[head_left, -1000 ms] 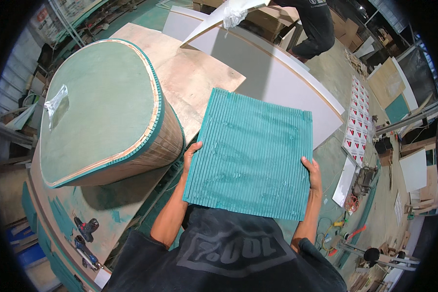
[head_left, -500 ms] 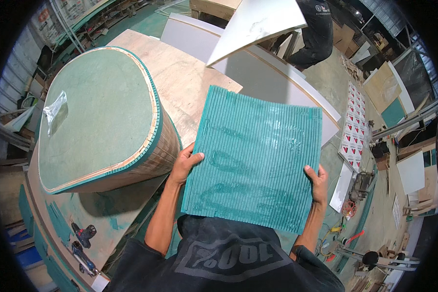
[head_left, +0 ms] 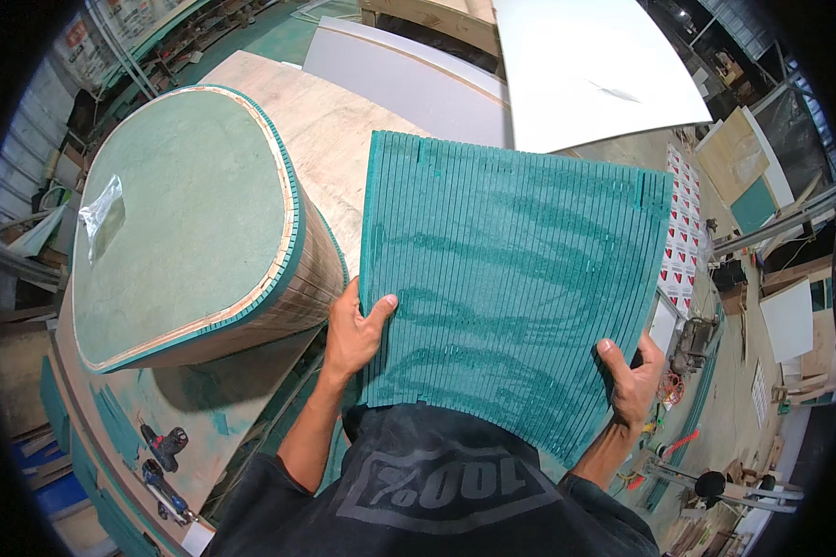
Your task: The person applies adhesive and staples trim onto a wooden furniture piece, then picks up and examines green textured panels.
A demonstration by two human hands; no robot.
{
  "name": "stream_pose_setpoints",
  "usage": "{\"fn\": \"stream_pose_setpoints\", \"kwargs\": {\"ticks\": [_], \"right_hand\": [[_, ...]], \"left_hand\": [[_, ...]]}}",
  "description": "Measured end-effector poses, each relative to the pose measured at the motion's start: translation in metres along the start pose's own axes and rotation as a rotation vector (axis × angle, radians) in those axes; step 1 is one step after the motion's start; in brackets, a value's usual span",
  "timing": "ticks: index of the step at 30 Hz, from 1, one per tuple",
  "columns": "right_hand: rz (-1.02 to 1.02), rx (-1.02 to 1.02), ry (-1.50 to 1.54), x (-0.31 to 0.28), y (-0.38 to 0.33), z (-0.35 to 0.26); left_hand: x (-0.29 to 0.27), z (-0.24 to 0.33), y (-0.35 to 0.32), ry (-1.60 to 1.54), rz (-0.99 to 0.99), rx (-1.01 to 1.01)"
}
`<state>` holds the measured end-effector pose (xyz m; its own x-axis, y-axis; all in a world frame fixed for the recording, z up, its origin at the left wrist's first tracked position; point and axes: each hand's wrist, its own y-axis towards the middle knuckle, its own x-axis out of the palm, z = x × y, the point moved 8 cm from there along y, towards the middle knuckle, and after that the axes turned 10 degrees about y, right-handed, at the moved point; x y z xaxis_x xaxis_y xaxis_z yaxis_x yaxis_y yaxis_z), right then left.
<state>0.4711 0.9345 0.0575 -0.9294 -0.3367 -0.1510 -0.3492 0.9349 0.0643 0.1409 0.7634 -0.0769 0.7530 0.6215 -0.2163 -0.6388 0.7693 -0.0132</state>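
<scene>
A flexible green slatted panel (head_left: 515, 278), scored with many parallel lines, is held up in front of my chest. Its left edge is gripped by my left hand (head_left: 355, 330), thumb on the face and fingers behind. My right hand (head_left: 633, 376) grips the right edge low down in the same way. The panel bows slightly between the two hands. Left of it, on the workbench, stands a large rounded drum-like form (head_left: 186, 218) with a green top, a pale wooden rim and green notched edging. Clear plastic (head_left: 99, 212) lies on its top.
On the plywood workbench (head_left: 195, 446), a drill (head_left: 164, 446) and a second power tool (head_left: 165, 490) lie at the near left. A large white board (head_left: 594, 74) stands out beyond the panel. Grey sheets (head_left: 409, 79) lie behind the bench. Tools and cables clutter the floor at right.
The green panel has come nearer and turned, its right side shifting right with my right hand. The white board beyond has swung to the right, covering the person behind it.
</scene>
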Motion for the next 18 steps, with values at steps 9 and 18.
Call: {"fn": "stream_pose_setpoints", "kwargs": {"ticks": [9, 18], "right_hand": [[-0.037, -0.037, -0.023, 0.008, -0.013, -0.017], [-0.070, -0.143, -0.196, 0.026, -0.017, -0.032]], "left_hand": [[0.001, 0.020, -0.011, 0.217, 0.199, 0.059], [0.002, 0.035, -0.026, 0.324, 0.257, 0.013]]}}
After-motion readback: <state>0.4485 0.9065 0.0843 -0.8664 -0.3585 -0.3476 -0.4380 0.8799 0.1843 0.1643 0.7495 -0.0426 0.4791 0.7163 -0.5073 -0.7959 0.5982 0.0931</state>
